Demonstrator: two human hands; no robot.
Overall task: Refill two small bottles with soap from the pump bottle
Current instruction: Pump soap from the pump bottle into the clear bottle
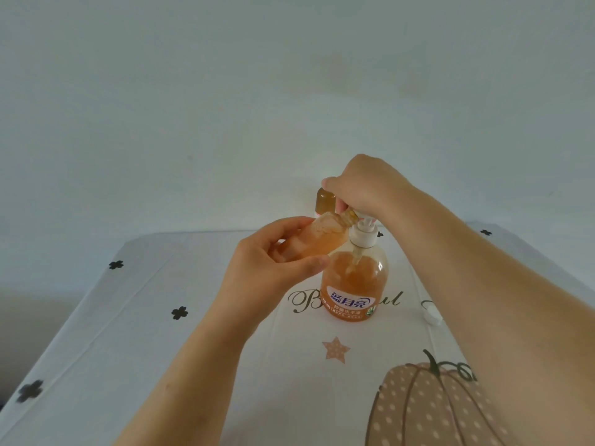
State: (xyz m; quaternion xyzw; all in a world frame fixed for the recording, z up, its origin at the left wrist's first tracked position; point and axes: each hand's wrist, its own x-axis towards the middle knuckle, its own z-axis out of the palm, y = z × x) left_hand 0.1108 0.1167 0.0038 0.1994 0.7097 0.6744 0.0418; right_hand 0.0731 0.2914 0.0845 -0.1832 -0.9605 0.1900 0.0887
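White printed cloth (128,317) covers the table, wall behind. I count one white cap (431,318), loose on the cloth to the right of the pump bottle (354,284). I count one pump bottle, upright at mid-table, amber soap inside. Beside it the left hand (267,272) grasps a small bottle (322,236) between thumb and curled fingers, tilted, mouth at the nozzle. Above, the right hand (367,188) has its fingers bent down over the pump head. Farthest: second small bottle (325,201), upright, amber. Small bottles: two.

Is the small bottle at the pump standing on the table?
No, the left hand holds the small bottle tilted in the air against the pump bottle.
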